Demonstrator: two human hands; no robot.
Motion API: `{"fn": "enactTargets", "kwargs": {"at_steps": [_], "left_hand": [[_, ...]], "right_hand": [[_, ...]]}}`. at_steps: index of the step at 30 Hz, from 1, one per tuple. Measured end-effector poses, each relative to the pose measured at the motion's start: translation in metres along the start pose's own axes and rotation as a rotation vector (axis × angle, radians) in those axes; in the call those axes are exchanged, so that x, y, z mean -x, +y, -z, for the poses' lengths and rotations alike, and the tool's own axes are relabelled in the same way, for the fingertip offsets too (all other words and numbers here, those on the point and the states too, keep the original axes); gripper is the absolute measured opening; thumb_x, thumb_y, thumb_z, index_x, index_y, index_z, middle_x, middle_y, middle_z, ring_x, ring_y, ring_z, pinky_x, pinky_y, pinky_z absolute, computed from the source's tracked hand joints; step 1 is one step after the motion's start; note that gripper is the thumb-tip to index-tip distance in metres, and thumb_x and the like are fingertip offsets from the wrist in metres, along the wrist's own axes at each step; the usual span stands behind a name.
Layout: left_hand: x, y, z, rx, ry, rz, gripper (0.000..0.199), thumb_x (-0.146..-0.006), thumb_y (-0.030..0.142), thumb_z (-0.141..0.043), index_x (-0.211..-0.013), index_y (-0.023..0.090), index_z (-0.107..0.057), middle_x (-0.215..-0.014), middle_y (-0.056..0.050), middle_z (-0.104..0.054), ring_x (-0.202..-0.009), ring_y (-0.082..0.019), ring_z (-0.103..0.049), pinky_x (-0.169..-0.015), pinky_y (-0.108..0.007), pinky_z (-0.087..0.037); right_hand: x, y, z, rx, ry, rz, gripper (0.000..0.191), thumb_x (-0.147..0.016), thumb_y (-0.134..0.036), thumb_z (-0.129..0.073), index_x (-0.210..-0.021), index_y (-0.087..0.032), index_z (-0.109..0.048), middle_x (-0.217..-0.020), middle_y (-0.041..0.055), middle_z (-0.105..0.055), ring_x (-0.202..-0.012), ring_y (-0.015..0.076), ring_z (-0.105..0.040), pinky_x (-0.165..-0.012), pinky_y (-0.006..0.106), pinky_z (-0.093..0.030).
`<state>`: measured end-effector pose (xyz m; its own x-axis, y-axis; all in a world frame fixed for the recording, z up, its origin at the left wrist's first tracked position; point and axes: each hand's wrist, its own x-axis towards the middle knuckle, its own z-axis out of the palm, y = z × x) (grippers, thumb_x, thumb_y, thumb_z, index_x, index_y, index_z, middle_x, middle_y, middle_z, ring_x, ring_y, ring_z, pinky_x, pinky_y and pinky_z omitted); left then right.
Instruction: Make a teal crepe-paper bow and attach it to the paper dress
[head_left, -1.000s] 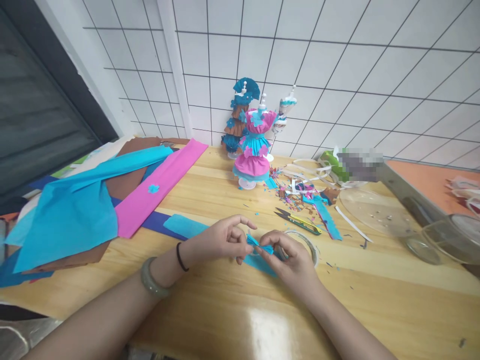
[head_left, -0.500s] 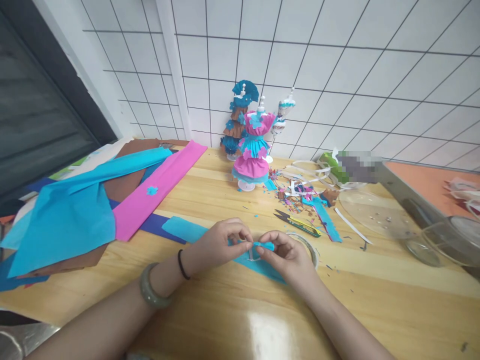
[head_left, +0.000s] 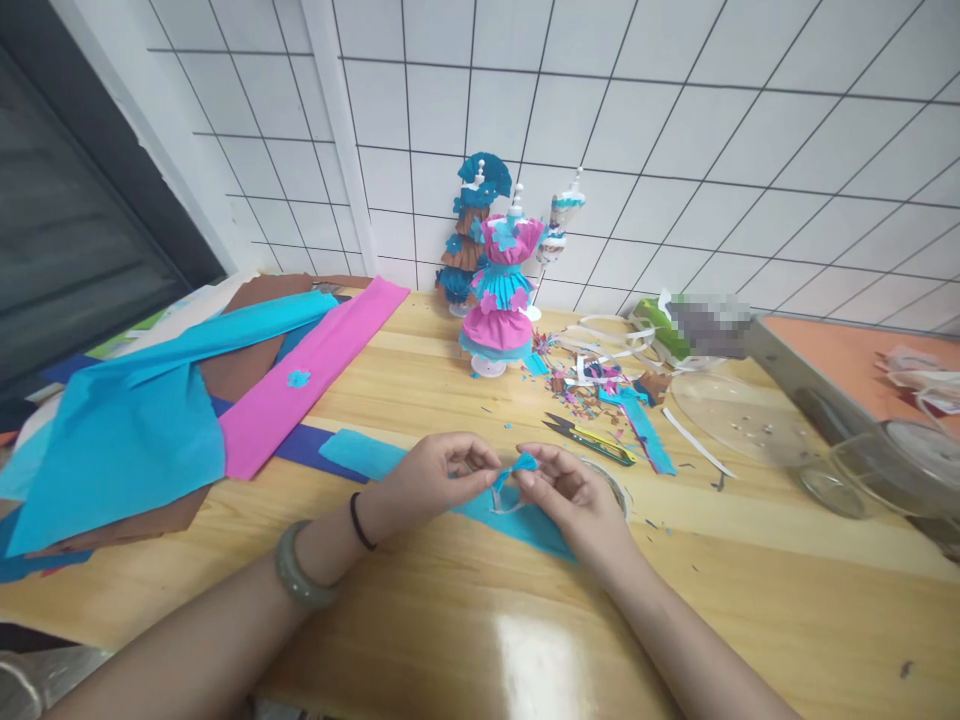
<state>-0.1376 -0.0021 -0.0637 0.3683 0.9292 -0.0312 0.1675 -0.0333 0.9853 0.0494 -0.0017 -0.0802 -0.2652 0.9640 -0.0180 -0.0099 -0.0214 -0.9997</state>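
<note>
Between my two hands is a small piece of blue crepe paper (head_left: pixel 523 463), narrow in the middle, with one end flaring upward. My left hand (head_left: pixel 442 475) pinches its left end between thumb and fingertips. On the other side, my right hand (head_left: pixel 571 492) is closed on it with thumb and index finger. A thin white curl, perhaps tape backing, hangs below the fingers. Under the hands lies a long blue crepe paper strip (head_left: pixel 525 525) on the wooden table (head_left: pixel 390 620). A tape roll (head_left: pixel 616 488) is partly hidden behind my right hand.
Thread snips (head_left: pixel 589 438) lie beyond my right hand, near paper scraps (head_left: pixel 581 385). A pink and blue paper dress on a small stand (head_left: pixel 499 325) is at the back. Folded blue crepe paper (head_left: pixel 142 440) and a pink strip (head_left: pixel 315 375) lie left. Clear containers (head_left: pixel 892 470) stand right.
The small blue paper has turned, and its end now flares upward between my hands. Both hands have risen slightly, and the whole view has shifted a little.
</note>
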Motion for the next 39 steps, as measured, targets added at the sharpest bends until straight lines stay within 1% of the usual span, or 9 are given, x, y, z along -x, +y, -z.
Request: {"fn": "enactTargets", "kwargs": {"at_steps": [4, 7, 10, 14, 20, 24, 29, 34, 39], "left_hand": [[0.0, 0.0, 0.0, -0.069, -0.03, -0.019, 0.017, -0.075, 0.028, -0.06, -0.084, 0.013, -0.061, -0.079, -0.003, -0.063, -0.072, -0.011, -0.056, -0.065, -0.022, -0.045], [0.0, 0.0, 0.0, -0.025, -0.071, -0.017, 0.02, -0.076, 0.026, -0.059, -0.091, 0.013, -0.059, -0.084, -0.004, -0.062, -0.076, -0.012, -0.056, -0.068, -0.023, -0.045], [0.001, -0.002, 0.0, 0.079, -0.138, 0.005, 0.028, -0.076, 0.025, -0.06, -0.101, 0.014, -0.055, -0.09, -0.006, -0.06, -0.083, -0.013, -0.057, -0.072, -0.025, -0.046], [0.0, -0.006, -0.002, 0.152, -0.182, 0.017, 0.03, -0.074, 0.027, -0.063, -0.101, 0.014, -0.055, -0.09, -0.006, -0.061, -0.083, -0.015, -0.059, -0.075, -0.028, -0.047], [-0.003, -0.012, -0.001, 0.233, -0.103, 0.046, 0.033, -0.07, 0.025, -0.068, -0.098, 0.014, -0.055, -0.084, -0.004, -0.062, -0.079, -0.014, -0.06, -0.073, -0.027, -0.047], [-0.006, -0.013, 0.0, 0.241, -0.068, 0.079, 0.031, -0.068, 0.025, -0.069, -0.094, 0.012, -0.061, -0.084, -0.005, -0.064, -0.078, -0.013, -0.059, -0.072, -0.026, -0.047], [-0.009, -0.014, 0.001, 0.242, -0.067, 0.125, 0.025, -0.066, 0.025, -0.071, -0.086, 0.011, -0.065, -0.078, -0.003, -0.066, -0.07, -0.01, -0.058, -0.068, -0.024, -0.046], [-0.008, -0.011, 0.002, 0.266, -0.051, 0.146, 0.024, -0.066, 0.024, -0.071, -0.084, 0.01, -0.062, -0.071, -0.001, -0.062, -0.064, -0.008, -0.055, -0.062, -0.021, -0.044], [-0.008, -0.01, 0.004, 0.303, -0.042, 0.159, 0.025, -0.066, 0.026, -0.071, -0.082, 0.011, -0.059, -0.068, 0.0, -0.06, -0.062, -0.007, -0.053, -0.061, -0.02, -0.043]], "right_hand": [[0.0, -0.007, -0.001, 0.014, 0.052, 0.003, 0.036, -0.069, -0.042, -0.068, -0.095, -0.018, -0.061, -0.067, 0.0011, -0.061, -0.06, 0.0128, -0.058, -0.06, 0.026, -0.049], [0.0, -0.008, -0.002, 0.012, 0.039, 0.008, 0.033, -0.069, -0.041, -0.068, -0.091, -0.017, -0.061, -0.064, 0.0001, -0.06, -0.057, 0.0116, -0.057, -0.058, 0.025, -0.049], [0.001, -0.005, -0.004, 0.025, 0.022, 0.038, 0.032, -0.069, -0.04, -0.068, -0.091, -0.018, -0.061, -0.069, 0.0017, -0.062, -0.059, 0.012, -0.057, -0.058, 0.025, -0.049], [0.003, 0.001, -0.006, 0.036, -0.05, 0.052, 0.032, -0.073, -0.039, -0.065, -0.095, -0.018, -0.059, -0.079, 0.0054, -0.065, -0.068, 0.0145, -0.06, -0.064, 0.028, -0.05], [0.003, 0.005, -0.006, 0.056, -0.039, 0.073, 0.03, -0.072, -0.037, -0.066, -0.095, -0.018, -0.059, -0.076, 0.0036, -0.063, -0.065, 0.0132, -0.059, -0.063, 0.027, -0.05], [0.003, 0.005, -0.005, 0.109, -0.029, 0.099, 0.029, -0.073, -0.034, -0.065, -0.096, -0.018, -0.059, -0.071, 0.0021, -0.061, -0.062, 0.0123, -0.057, -0.06, 0.026, -0.048], [0.005, 0.004, -0.007, 0.178, -0.013, 0.105, 0.03, -0.073, -0.032, -0.064, -0.098, -0.017, -0.058, -0.071, 0.0023, -0.06, -0.062, 0.0123, -0.055, -0.059, 0.026, -0.047], [0.005, 0.003, -0.007, 0.214, -0.009, 0.131, 0.028, -0.074, -0.031, -0.063, -0.097, -0.017, -0.058, -0.072, 0.0023, -0.06, -0.062, 0.0125, -0.055, -0.06, 0.026, -0.048], [0.005, 0.001, -0.006, 0.205, 0.011, 0.141, 0.028, -0.075, -0.032, -0.062, -0.098, -0.017, -0.058, -0.079, 0.0045, -0.062, -0.066, 0.0131, -0.057, -0.064, 0.027, -0.049]]}}
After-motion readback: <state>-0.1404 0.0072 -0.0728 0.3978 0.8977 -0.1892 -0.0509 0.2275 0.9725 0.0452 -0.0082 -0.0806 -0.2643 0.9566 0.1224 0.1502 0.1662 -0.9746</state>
